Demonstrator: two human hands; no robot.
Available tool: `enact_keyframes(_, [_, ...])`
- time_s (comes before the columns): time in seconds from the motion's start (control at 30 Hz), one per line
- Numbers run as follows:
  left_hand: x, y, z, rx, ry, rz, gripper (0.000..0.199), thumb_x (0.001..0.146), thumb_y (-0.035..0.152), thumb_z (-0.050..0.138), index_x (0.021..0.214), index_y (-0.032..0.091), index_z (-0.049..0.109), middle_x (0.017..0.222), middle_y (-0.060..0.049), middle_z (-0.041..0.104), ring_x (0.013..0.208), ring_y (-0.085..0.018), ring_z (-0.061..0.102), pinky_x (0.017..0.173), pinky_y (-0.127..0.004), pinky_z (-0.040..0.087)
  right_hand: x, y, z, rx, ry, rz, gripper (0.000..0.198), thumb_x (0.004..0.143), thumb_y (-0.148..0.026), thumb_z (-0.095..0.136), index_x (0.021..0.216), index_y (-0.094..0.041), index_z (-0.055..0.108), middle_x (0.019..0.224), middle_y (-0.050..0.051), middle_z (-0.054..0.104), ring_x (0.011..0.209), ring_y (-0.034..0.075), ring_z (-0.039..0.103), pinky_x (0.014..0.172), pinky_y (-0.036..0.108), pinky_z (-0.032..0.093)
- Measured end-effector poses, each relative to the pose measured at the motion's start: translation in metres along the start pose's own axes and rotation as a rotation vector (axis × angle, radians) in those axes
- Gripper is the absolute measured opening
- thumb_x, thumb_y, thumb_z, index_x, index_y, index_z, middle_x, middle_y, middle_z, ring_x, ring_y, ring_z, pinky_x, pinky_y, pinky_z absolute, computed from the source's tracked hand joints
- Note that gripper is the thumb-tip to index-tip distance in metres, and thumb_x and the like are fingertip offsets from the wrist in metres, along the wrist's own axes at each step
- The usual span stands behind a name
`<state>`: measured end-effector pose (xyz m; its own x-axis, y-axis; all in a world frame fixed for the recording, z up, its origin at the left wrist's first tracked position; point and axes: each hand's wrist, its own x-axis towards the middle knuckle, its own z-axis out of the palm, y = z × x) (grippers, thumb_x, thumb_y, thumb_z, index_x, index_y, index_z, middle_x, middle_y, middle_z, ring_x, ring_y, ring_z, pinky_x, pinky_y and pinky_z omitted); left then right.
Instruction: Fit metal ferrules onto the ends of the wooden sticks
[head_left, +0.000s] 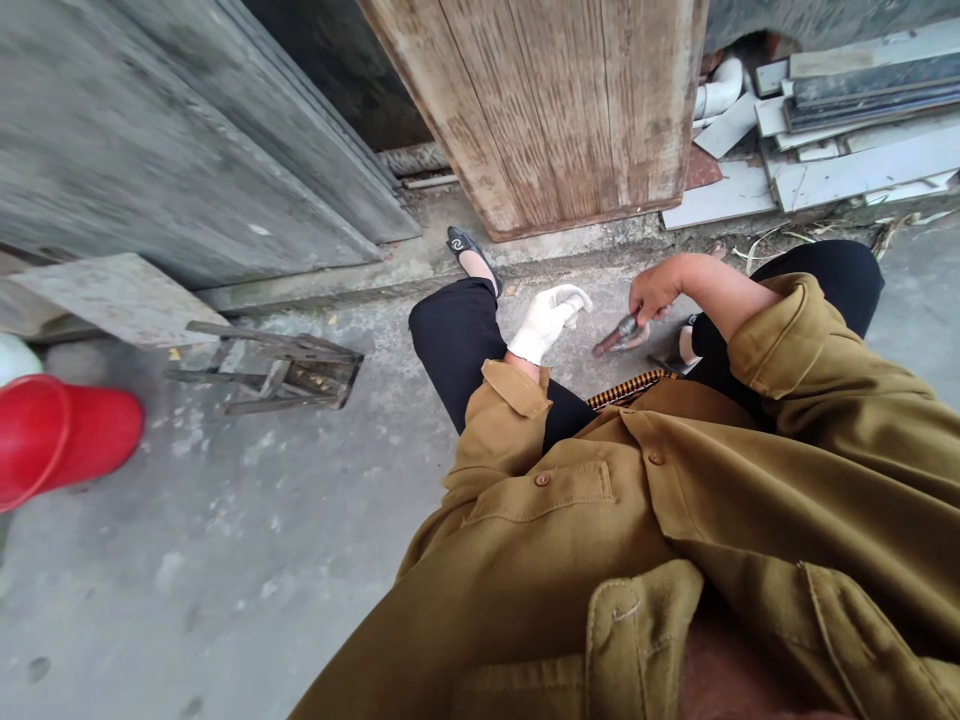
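A white knitted glove covers my left hand (546,320), held between my knees with its fingers curled over. Whatever may be inside that curl is hidden. My right hand (657,290) is bare, its fingers closed on a short brown-and-grey object (618,334) that points down to the left. It is too small and blurred to tell its kind. A small gap separates the two hands. Just below them lies the black-and-yellow striped edge (634,388) of something at my lap.
A weathered wooden board (562,110) stands ahead on a concrete step. Stacked white and grey panels (862,150) lie at the right, beside a white pipe elbow (720,90). To the left are a wooden stool (292,375) on its side and a red bucket (97,430).
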<state>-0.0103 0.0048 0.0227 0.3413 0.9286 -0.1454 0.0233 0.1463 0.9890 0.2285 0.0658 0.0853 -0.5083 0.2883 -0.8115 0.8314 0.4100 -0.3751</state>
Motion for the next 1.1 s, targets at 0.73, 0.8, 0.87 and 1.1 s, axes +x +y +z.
enact_keyframes(0.73, [-0.001, -0.001, 0.014, -0.001, -0.205, -0.031, 0.041, 0.080, 0.053, 0.083, 0.080, 0.014, 0.073, 0.069, -0.002, 0.065, 0.052, -0.007, 0.043, 0.051, -0.023, 0.035, 0.002, 0.006, -0.006, -0.058, 0.278, 0.238, 0.019, 0.099, -0.023, 0.073, 0.103, -0.009, 0.084, 0.100, 0.015, 0.079, 0.106, 0.028, 0.075, 0.097, 0.039, 0.052])
enact_keyframes(0.8, [0.001, -0.001, 0.011, 0.066, -0.122, -0.020, 0.033, 0.081, 0.046, 0.081, 0.080, 0.014, 0.073, 0.072, -0.002, 0.067, 0.056, -0.009, 0.047, 0.055, -0.023, 0.037, 0.000, 0.001, -0.002, 0.006, 0.036, 0.145, 0.016, 0.097, -0.026, 0.076, 0.093, -0.011, 0.082, 0.078, 0.006, 0.071, 0.083, 0.020, 0.070, 0.086, 0.034, 0.051])
enact_keyframes(0.87, [0.004, -0.002, 0.008, 0.117, -0.030, -0.007, 0.025, 0.082, 0.038, 0.079, 0.078, 0.015, 0.072, 0.074, -0.002, 0.069, 0.061, -0.010, 0.051, 0.059, -0.023, 0.041, -0.005, -0.002, -0.001, 0.089, -0.149, 0.007, 0.023, 0.093, -0.035, 0.082, 0.091, -0.013, 0.079, 0.069, 0.000, 0.064, 0.070, 0.015, 0.062, 0.077, 0.029, 0.048])
enact_keyframes(1.1, [0.009, -0.008, 0.017, 0.134, -0.028, -0.031, 0.024, 0.094, 0.034, 0.073, 0.079, 0.015, 0.071, 0.070, -0.001, 0.066, 0.063, -0.012, 0.055, 0.062, -0.024, 0.044, -0.050, 0.004, -0.016, 0.444, 0.339, -0.261, 0.043, 0.099, -0.061, 0.073, 0.098, -0.017, 0.076, 0.083, 0.003, 0.070, 0.078, 0.015, 0.062, 0.076, 0.028, 0.049])
